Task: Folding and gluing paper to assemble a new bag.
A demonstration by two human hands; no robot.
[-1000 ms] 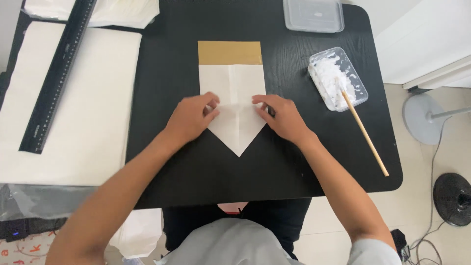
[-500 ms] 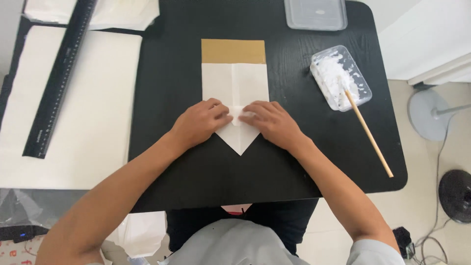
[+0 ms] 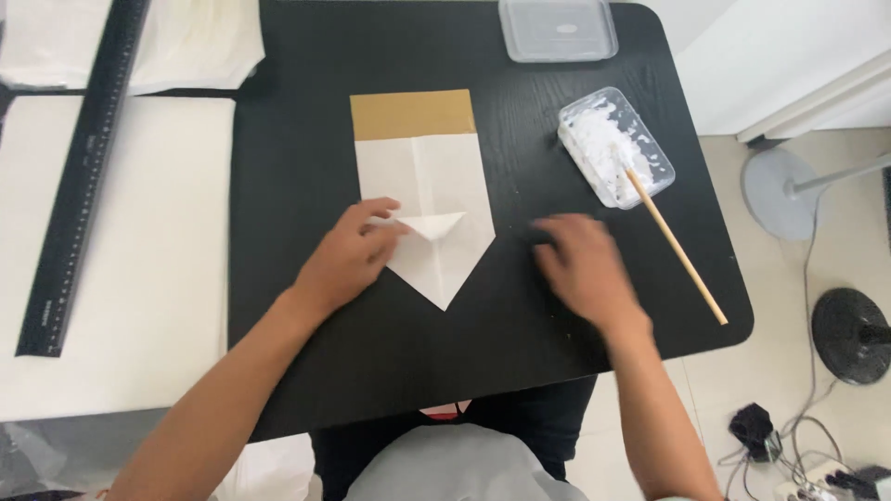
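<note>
Head view: one folded paper [image 3: 427, 195], two tubs [image 3: 615, 147].

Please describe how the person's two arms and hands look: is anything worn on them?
Both forearms are bare, with no sleeves reaching them. The left hand and the right hand wear no gloves. I see no watch, bracelet or ring, though the right hand is blurred. A light grey top shows at the bottom edge.

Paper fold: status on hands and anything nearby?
Left hand pressing a small flap on the paper. Right hand off it, blurred, over bare table. Paste tray and stick right of it.
</note>
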